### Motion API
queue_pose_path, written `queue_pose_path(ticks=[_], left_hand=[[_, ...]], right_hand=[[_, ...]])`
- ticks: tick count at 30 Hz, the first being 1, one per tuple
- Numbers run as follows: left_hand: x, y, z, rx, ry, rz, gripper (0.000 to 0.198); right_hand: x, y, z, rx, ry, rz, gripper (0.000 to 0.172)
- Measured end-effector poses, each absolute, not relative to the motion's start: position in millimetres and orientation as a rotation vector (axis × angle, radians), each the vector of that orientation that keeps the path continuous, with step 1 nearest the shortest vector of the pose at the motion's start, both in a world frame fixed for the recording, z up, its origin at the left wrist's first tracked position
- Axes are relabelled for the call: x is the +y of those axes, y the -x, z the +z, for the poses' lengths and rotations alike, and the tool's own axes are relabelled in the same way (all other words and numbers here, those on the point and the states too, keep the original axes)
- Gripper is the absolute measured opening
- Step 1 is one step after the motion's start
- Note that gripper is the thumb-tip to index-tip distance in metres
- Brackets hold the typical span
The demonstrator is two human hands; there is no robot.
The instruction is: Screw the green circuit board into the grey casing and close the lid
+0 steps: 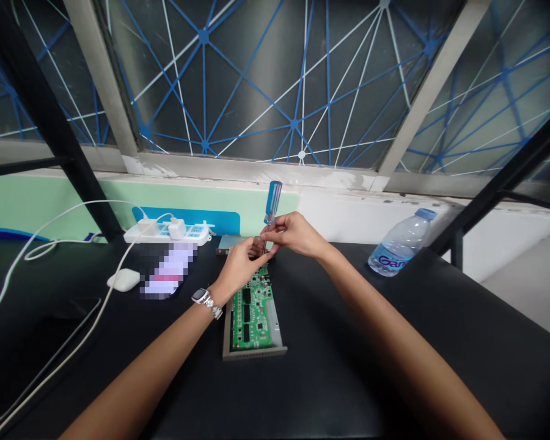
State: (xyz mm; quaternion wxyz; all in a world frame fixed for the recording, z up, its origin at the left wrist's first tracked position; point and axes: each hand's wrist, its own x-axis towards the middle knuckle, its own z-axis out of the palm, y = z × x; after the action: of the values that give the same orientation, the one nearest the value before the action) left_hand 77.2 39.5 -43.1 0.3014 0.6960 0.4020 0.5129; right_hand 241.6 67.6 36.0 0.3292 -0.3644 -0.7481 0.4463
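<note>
A green circuit board point(253, 311) lies in an open grey metal case point(256, 352) on the black table. My right hand point(296, 234) is closed around the shaft of a screwdriver with a clear blue handle point(272, 201), held upright over the far end of the board. My left hand point(239, 264), with a watch on its wrist, pinches near the screwdriver's tip at the board's far edge. What the fingertips hold there is hidden.
A white power strip point(165, 232) with a plugged adapter and white cables sits at the back left, with a white earbud case point(123, 279) and a blurred-out item nearby. A water bottle point(401, 242) lies at the right. A grey flat piece point(231, 243) rests behind the hands.
</note>
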Motion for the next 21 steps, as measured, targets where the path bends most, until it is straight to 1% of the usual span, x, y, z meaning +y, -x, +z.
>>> queue_pose_path(ticks=[5, 11, 13, 15, 19, 21], left_hand=[[37.4, -77.6, -41.1, 1.156, -1.88, 1.379, 0.027], [43.1, -78.3, -46.9, 1.052, -1.731, 1.37, 0.021], [46.2, -77.8, -49.8, 1.006, -1.687, 1.361, 0.018], [48.3, -76.6, -51.2, 0.978, -1.663, 1.341, 0.016], [48.4, -72.6, -49.1, 0.884, -1.666, 1.275, 0.017], [47.3, -70.5, -46.8, 0.863, -1.704, 1.237, 0.018]], right_hand=[[65.0, -237.5, 34.1, -1.973, 0.989, 1.001, 0.019], [63.0, -231.9, 30.2, -1.928, 1.056, 0.854, 0.031], [64.0, -232.8, 30.3, -1.94, 1.053, 0.845, 0.031], [64.9, -235.4, 32.7, -1.963, 1.012, 0.92, 0.028], [64.9, -242.5, 40.9, -2.007, 0.922, 1.203, 0.036], [64.6, -244.6, 43.3, -2.016, 0.912, 1.26, 0.034]])
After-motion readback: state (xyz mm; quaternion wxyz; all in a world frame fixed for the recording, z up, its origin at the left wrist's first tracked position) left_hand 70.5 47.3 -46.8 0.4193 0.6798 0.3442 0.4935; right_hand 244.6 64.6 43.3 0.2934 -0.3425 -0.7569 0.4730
